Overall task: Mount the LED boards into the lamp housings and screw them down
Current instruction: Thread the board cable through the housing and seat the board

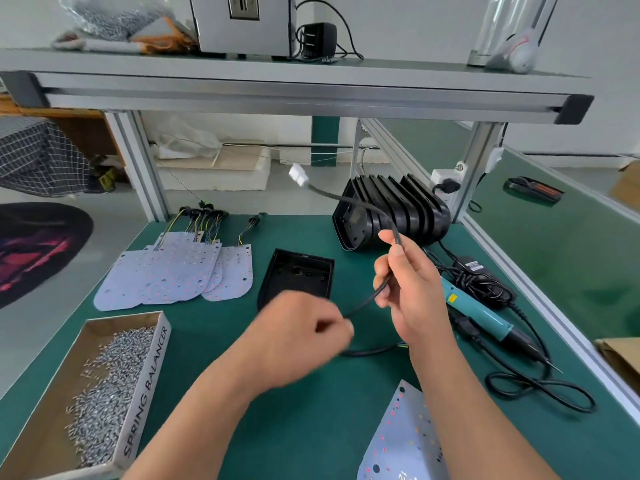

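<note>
**Head view: cable in both hands, nothing mounted yet.**

The right hand (403, 271) is curled round a black cable (367, 299) whose white connector (298, 174) sticks up behind. The left hand (304, 337) is blurred, but its curled fingers seem to pinch the same cable lower down. The cable looks to lead to a loose LED board (398, 438) lying at the near edge of the green bench (311, 410). One open housing (298, 278) lies bare in the middle, with no board in it. More boards (173, 275) are fanned out to its left and more housings (391, 213) are stacked behind. The box of screws (86, 386) and the electric screwdriver (478, 313) lie untouched. By my reading, seating and screwing are still all to do.
</note>
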Available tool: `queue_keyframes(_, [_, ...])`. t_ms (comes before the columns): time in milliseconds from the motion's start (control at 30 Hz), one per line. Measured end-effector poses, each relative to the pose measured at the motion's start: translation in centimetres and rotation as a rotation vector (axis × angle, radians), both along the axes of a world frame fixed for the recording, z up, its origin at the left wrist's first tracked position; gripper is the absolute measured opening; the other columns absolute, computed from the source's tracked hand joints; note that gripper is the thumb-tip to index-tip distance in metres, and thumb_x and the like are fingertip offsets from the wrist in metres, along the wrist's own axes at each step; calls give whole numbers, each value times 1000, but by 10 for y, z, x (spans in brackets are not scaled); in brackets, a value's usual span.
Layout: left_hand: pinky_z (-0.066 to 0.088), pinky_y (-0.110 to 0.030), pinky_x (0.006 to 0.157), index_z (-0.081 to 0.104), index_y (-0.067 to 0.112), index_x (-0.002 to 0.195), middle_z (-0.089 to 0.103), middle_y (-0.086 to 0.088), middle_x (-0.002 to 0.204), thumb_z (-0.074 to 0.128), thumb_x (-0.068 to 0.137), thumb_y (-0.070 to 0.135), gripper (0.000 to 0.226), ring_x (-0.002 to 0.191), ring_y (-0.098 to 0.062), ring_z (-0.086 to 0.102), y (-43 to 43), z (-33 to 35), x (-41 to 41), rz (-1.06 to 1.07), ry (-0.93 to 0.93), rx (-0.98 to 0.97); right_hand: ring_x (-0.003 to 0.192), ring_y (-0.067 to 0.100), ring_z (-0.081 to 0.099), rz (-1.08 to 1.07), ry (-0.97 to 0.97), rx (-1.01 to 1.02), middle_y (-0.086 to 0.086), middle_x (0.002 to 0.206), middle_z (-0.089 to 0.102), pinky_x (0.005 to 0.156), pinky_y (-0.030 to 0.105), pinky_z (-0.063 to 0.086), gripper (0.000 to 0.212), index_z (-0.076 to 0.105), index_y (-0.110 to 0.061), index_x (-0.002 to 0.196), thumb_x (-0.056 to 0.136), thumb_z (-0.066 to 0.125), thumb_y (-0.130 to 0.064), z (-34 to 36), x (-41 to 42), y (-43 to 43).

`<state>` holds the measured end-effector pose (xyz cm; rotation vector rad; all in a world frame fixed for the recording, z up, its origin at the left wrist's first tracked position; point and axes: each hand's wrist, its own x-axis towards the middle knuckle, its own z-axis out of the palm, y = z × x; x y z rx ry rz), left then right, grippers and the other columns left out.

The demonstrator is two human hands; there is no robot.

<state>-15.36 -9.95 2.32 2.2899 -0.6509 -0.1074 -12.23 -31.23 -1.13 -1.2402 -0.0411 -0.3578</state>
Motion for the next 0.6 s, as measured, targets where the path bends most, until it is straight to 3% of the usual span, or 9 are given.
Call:
queue_keyframes(33, [42, -30, 52, 62, 11, 74, 63, -3, 69, 59, 91, 44, 37, 53, -6, 41, -5, -1, -6, -109, 87, 66, 57, 16, 51, -3, -2, 5, 5, 79, 62, 48, 26, 45, 24, 71, -26, 128, 110, 57, -35, 1, -1, 0])
queue_keyframes(100, [45, -29, 56, 64, 13, 76, 64, -1, 72, 58, 92, 45, 37, 55, -7, 46, -16, -8, -15, -204, 93, 183, 58, 18, 54, 14, -10, 28, 7, 81, 64, 51, 27, 48, 27, 68, -23, 128, 106, 59, -37, 3, -2, 2])
queue_keyframes(233, [57, -33, 84, 76, 28, 104, 75, 12, 91, 58, 96, 47, 28, 86, -8, 66, -31, -26, -20, -180, -22, 262, 62, 19, 63, 90, -70, 75, 8, 85, 67, 55, 27, 55, 26, 60, -15, 124, 105, 56, -32, 8, -4, 4])
queue_keyframes(433, [56, -42, 82, 48, 29, 152, 75, -2, 93, 49, 104, 39, 48, 95, -31, 69, -45, -51, -15, -18, -148, 303, 79, 26, 77, 234, -202, 187, 11, 95, 74, 65, 24, 61, 12, 55, -15, 112, 104, 57, -24, 27, -8, 10])
queue_keyframes(533, [55, -40, 79, 56, 29, 142, 73, -1, 87, 49, 105, 43, 40, 90, -29, 68, -45, -53, -11, 46, -131, 260, 79, 27, 78, 272, -237, 191, 12, 96, 74, 65, 25, 62, 11, 56, -15, 112, 104, 56, -22, 34, -10, 15])
queue_keyframes(600, [55, -37, 73, 66, 29, 113, 70, 2, 78, 52, 102, 54, 30, 79, -22, 66, -42, -51, -9, 104, -97, 142, 72, 26, 76, 264, -234, 155, 12, 94, 73, 59, 26, 60, 8, 57, -15, 111, 106, 55, -20, 37, -12, 12])
